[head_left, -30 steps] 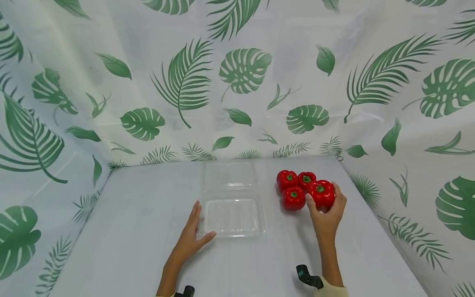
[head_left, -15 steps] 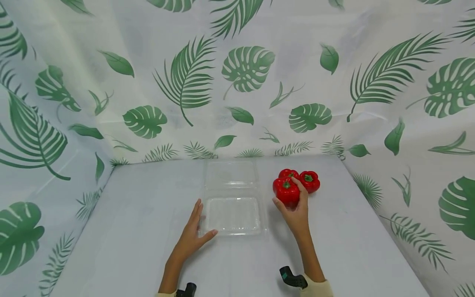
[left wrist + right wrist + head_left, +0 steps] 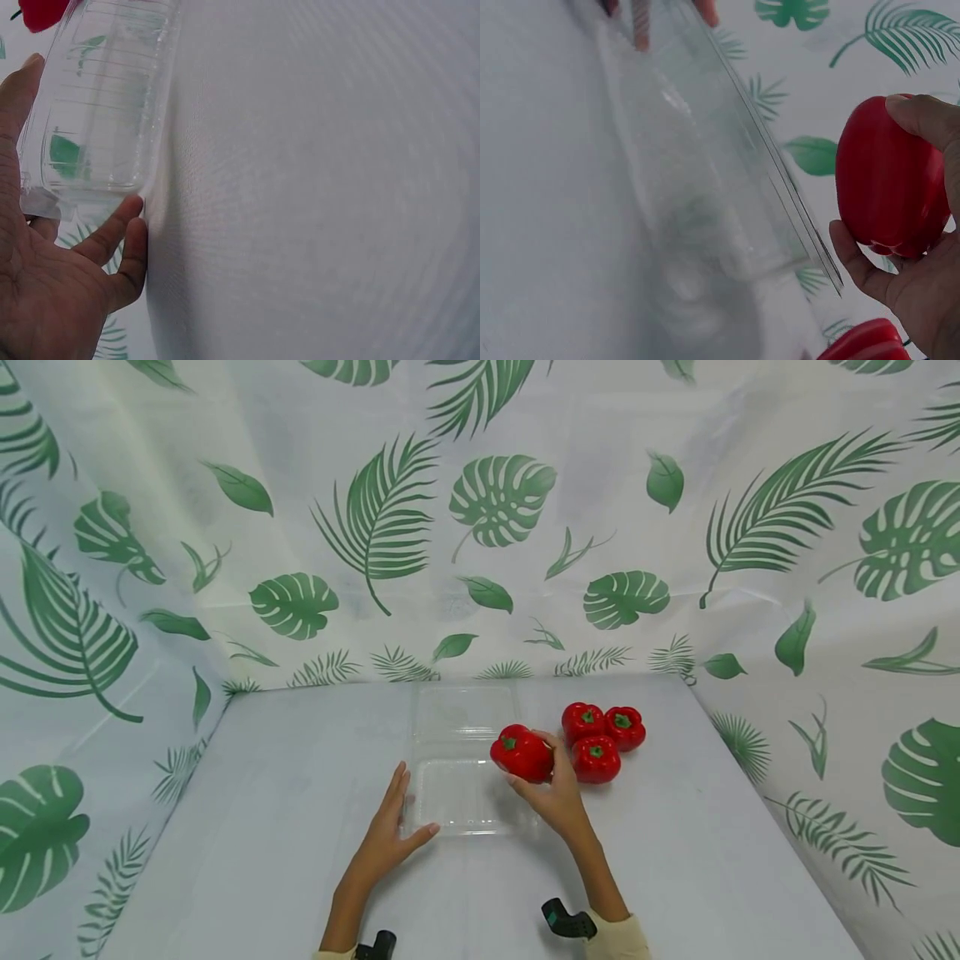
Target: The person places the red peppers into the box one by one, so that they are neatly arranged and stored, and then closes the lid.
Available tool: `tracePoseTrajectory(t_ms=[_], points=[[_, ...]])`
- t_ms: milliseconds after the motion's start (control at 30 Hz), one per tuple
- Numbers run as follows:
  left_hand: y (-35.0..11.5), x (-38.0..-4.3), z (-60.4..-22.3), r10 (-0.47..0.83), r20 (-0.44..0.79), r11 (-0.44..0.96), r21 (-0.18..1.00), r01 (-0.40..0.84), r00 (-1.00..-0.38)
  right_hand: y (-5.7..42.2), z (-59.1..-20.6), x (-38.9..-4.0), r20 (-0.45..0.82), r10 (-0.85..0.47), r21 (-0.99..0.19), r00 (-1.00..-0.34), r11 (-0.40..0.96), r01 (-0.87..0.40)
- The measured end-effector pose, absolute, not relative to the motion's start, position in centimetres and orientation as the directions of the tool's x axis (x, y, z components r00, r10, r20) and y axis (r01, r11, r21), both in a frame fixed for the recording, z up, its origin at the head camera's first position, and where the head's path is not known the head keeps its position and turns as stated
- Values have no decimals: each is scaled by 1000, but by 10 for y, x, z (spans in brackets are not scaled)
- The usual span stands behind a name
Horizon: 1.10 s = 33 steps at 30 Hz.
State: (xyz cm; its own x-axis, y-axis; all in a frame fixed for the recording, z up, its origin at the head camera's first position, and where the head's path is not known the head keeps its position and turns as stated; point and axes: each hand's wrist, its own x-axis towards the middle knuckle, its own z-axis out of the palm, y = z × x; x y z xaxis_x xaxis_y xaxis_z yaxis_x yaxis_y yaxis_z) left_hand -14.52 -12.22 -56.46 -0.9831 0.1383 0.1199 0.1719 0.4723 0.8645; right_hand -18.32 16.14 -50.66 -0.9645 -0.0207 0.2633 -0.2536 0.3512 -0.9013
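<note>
right hand [image 3: 561, 795] grips one red pepper [image 3: 522, 754] between thumb and fingers, raised above the right side of the open clear container [image 3: 457, 793], while left hand [image 3: 382, 845], thumb and fingers spread wide, sits at the container's left edge, contact there probable but not certain.

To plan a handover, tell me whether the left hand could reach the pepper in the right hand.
Probably yes: the left hand is beside the clear container, and nothing visible blocks the space towards the held pepper.
</note>
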Motion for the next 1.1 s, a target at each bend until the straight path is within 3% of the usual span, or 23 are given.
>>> tracePoseTrajectory(t_ms=[267, 533, 1100], points=[[-123, -145, -566, 145, 121, 460, 870, 175, -982, 141, -512, -185, 296, -142, -850, -944, 412, -329], [-123, -146, -566, 140, 113, 478, 862, 167, -984, 126, -518, -189, 186, -162, -887, -969, 397, -237], [-125, -146, -565, 159, 133, 476, 858, 194, -978, 101, -526, -206, 139, -181, -830, -974, 515, -214]])
